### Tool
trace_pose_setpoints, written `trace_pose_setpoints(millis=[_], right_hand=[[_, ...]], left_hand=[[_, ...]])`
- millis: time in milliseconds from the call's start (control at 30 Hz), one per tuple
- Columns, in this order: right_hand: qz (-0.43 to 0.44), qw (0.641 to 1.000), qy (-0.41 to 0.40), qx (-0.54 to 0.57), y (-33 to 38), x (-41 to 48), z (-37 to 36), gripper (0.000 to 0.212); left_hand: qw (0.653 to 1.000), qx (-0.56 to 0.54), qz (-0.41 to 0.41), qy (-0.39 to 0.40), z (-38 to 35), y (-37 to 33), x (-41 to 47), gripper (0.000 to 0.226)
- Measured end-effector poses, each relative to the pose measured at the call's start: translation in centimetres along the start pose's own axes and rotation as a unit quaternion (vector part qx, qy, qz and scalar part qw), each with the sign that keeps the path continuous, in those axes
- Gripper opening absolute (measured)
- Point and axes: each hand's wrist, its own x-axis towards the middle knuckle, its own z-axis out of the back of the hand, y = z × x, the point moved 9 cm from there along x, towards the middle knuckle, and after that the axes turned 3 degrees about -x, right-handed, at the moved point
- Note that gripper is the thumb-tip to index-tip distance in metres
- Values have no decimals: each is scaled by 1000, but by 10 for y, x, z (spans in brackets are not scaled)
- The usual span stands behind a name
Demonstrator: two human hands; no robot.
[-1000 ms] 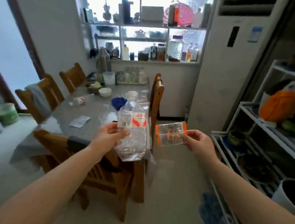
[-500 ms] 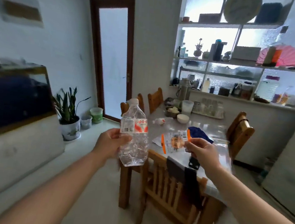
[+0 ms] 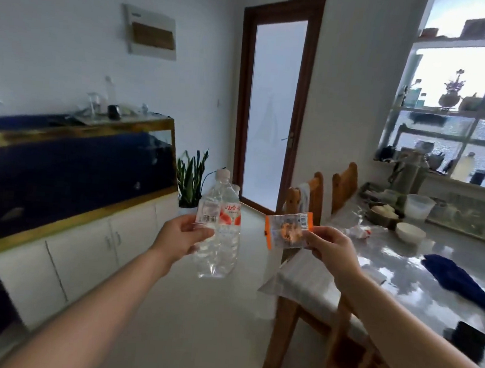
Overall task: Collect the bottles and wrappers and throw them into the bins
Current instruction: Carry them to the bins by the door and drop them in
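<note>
Bins are nowhere in this shot, so the main risk as I see it is wandering around with both hands full and dropping something. Left hand (image 3: 183,237) has its grip closed around the middle of a clear plastic bottle (image 3: 220,234), held upright out over the floor, cap on. It looks thin and a bit crumpled, so a hard squeeze could make it buckle and slide out.

Right hand (image 3: 333,249) is only pinching a clear wrapper (image 3: 288,229) with orange ends between thumb and fingertips, near the corner of the tabletop (image 3: 420,273). That light pinch is the weak spot imo, a quick turn and it flutters off.

Another crumpled bottle (image 3: 358,231) is lying on the tabletop, easy to forget.

Containers: the held bottle looks empty, can't be fully sure. White bowl (image 3: 410,232) on the tabletop, can't see inside. Clear tub (image 3: 419,207) behind it looks empty. Big fish tank (image 3: 73,179) on the left is dark.
</note>
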Motion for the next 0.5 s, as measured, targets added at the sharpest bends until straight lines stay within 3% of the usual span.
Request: trace_pose_setpoints(millis=[333, 500], right_hand=[[14, 999, 38, 2, -19, 175, -84, 20], [9, 998, 62, -11, -21, 292, -109, 18]], left_hand=[[999, 4, 9, -43, 21, 24, 151, 24], [999, 21, 19, -47, 10, 13, 263, 36]])
